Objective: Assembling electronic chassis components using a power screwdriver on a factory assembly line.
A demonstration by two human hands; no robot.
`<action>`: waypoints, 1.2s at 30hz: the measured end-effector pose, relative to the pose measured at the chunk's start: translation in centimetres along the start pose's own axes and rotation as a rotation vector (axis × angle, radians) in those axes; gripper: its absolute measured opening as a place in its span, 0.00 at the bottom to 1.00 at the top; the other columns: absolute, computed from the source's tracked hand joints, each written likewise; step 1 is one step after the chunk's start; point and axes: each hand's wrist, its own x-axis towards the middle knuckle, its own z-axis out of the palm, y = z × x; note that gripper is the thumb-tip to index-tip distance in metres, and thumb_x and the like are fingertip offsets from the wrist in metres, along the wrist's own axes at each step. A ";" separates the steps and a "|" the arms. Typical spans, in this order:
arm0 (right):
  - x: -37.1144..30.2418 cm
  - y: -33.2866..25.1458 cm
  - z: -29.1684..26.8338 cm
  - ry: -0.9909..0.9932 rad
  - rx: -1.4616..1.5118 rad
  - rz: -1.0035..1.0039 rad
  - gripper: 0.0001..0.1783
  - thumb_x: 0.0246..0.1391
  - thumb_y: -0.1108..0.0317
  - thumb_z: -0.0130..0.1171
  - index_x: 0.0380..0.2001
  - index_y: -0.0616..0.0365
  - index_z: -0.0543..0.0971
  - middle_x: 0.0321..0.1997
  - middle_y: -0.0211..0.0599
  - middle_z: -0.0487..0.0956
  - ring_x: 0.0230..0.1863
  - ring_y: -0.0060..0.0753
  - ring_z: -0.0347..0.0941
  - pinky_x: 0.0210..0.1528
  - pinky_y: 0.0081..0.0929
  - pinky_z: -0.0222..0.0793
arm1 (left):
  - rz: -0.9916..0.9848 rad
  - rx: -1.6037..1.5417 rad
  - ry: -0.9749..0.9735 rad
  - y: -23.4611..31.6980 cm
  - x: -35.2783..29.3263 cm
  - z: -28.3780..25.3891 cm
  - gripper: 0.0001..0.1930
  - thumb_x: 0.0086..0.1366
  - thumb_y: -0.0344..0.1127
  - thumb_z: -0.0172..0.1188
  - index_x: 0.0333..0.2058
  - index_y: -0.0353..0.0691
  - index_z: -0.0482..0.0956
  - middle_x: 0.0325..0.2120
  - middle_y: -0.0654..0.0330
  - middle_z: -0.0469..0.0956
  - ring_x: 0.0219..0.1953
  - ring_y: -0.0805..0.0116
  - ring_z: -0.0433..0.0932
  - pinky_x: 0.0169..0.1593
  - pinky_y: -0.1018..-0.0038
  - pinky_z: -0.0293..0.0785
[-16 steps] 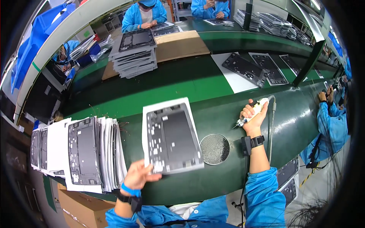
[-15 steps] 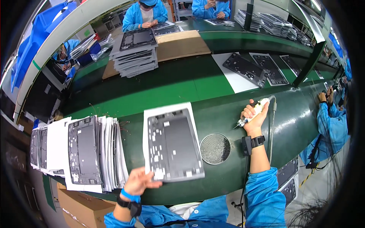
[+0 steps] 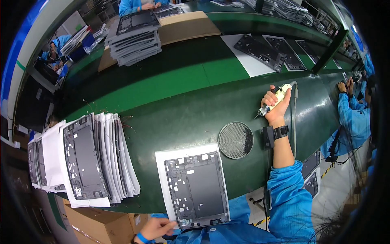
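In front of my body lies a dark grey tablet housing (image 3: 203, 183) on a white sheet (image 3: 162, 171), its near end reaching past the bench edge over my lap. My left hand (image 3: 156, 228) is closed at the housing's near left corner, the fingertips partly hidden by it. My right hand (image 3: 277, 109) is wrapped round a cream-coloured electric screwdriver (image 3: 280, 94), held above the bench with its bit pointing left. A cable runs down from the tool beside my forearm. Between the housing and my right hand sits a round, grid-patterned screw tray (image 3: 235, 140).
A stack of housings with white sheets (image 3: 87, 158) stands at the left. Beyond the green belt rises another pile of housings (image 3: 136, 44); more housings (image 3: 260, 51) lie far right. A dark post (image 3: 331, 51) stands there. A co-worker (image 3: 353, 110) sits at right. A cardboard box (image 3: 101, 223) is below.
The housing and its sheet have come down toward my body, along with my left hand. My right hand still holds the screwdriver. The whole view has shifted slightly.
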 end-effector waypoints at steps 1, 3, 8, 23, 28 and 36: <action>-0.2 -0.5 -0.2 0.012 -0.015 0.000 0.36 0.54 0.31 0.47 0.34 0.60 0.72 0.13 0.22 0.55 0.14 0.17 0.49 0.20 0.19 0.49 | -0.148 0.283 0.109 2.2 -3.0 -0.5 0.12 0.67 0.30 0.52 0.45 0.28 0.73 0.47 0.41 0.74 0.49 0.57 0.75 0.48 0.73 0.75; -0.1 -0.3 -0.5 0.001 -0.042 0.004 0.36 0.54 0.31 0.47 0.34 0.60 0.71 0.13 0.21 0.55 0.14 0.17 0.49 0.20 0.19 0.49 | -0.293 0.560 0.215 7.3 -3.7 1.3 0.11 0.66 0.30 0.54 0.44 0.30 0.74 0.46 0.44 0.75 0.45 0.62 0.78 0.44 0.75 0.77; 0.0 0.4 0.1 0.018 -0.050 -0.002 0.35 0.55 0.31 0.46 0.34 0.59 0.71 0.13 0.21 0.54 0.14 0.17 0.49 0.19 0.19 0.48 | 1.108 1.352 0.435 12.5 0.3 3.4 0.19 0.59 0.34 0.62 0.50 0.41 0.77 0.45 0.56 0.78 0.41 0.54 0.79 0.46 0.59 0.75; -0.1 0.2 1.4 0.049 -0.047 -0.001 0.33 0.55 0.34 0.50 0.33 0.58 0.71 0.12 0.21 0.54 0.12 0.17 0.49 0.17 0.19 0.49 | 1.069 1.700 0.748 15.0 7.9 2.7 0.24 0.56 0.47 0.63 0.51 0.48 0.75 0.55 0.67 0.71 0.58 0.46 0.63 0.59 0.40 0.56; -0.3 0.4 0.8 0.114 -0.063 -0.019 0.34 0.53 0.32 0.51 0.32 0.58 0.71 0.11 0.20 0.53 0.11 0.17 0.48 0.15 0.18 0.48 | 1.130 1.668 0.736 14.4 9.4 1.4 0.23 0.59 0.52 0.60 0.49 0.47 0.75 0.59 0.71 0.68 0.62 0.49 0.61 0.57 0.34 0.54; -0.6 0.6 1.1 0.159 -0.043 -0.012 0.37 0.51 0.28 0.48 0.30 0.57 0.72 0.10 0.20 0.54 0.10 0.17 0.48 0.14 0.19 0.47 | 1.175 1.722 0.812 13.3 9.7 1.3 0.21 0.61 0.50 0.58 0.48 0.47 0.74 0.59 0.67 0.66 0.59 0.50 0.63 0.52 0.37 0.57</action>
